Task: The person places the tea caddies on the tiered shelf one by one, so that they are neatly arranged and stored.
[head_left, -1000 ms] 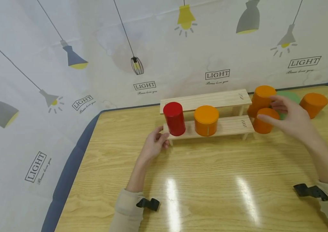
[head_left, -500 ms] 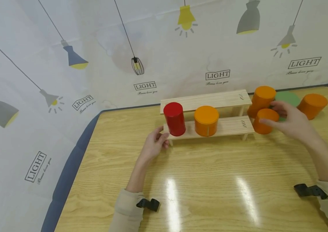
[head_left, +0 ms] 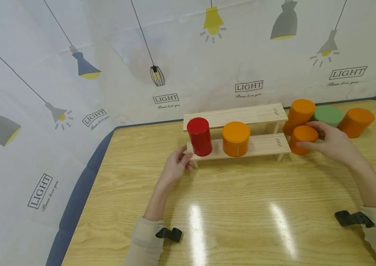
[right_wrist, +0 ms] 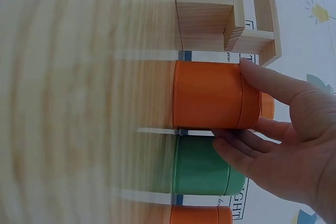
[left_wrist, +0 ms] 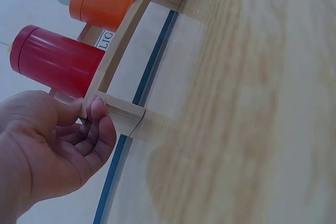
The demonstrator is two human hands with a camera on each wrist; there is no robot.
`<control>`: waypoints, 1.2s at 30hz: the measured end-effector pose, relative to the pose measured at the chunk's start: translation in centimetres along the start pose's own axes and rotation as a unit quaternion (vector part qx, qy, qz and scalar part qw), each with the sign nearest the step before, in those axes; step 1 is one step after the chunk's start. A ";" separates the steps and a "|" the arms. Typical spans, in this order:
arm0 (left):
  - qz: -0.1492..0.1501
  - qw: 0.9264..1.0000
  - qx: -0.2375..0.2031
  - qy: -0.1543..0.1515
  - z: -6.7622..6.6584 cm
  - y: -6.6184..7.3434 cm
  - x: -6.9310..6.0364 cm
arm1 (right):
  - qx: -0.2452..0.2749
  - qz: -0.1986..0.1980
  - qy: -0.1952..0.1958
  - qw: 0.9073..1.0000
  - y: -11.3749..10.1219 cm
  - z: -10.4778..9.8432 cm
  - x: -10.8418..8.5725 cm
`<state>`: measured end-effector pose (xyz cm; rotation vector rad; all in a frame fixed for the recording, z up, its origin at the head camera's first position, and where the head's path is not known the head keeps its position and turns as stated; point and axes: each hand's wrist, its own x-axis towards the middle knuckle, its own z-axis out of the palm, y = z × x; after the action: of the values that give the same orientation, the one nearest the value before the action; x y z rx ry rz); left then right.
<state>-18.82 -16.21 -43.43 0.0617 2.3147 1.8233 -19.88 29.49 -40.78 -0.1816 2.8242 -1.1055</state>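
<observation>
Lowers right hand [head_left: 334, 143] slightly since 1 second ago — now clamps short orange canister [head_left: 303, 139], on table [head_left: 241, 203], between thumb and fingers; pinches front shelf [head_left: 264, 145] with left hand [head_left: 175, 163] — near 1 red canister [head_left: 200, 137].

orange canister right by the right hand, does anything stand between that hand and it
Nothing visible does: the right hand is at the orange canister, its thumb and fingers around opposite sides. The green canister stands farther back, not between them.
</observation>
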 end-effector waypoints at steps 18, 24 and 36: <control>-0.001 1.000 0.000 0.003 -0.5 -0.2 0.0 | -0.015 -0.001 0.101 0.995 -2.3 -0.8 -1.2; -0.003 1.000 -0.008 0.008 -0.4 -0.3 0.0 | -0.011 -0.004 0.121 0.993 -3.8 -1.3 -1.8; -0.016 1.000 -0.002 0.008 -0.3 -0.1 0.3 | 0.015 -0.016 0.089 0.996 -6.5 -0.7 -2.8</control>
<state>-19.13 -16.51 -43.51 0.0092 2.3092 1.8197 -16.79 25.65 -35.72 -0.1337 2.9660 -1.2295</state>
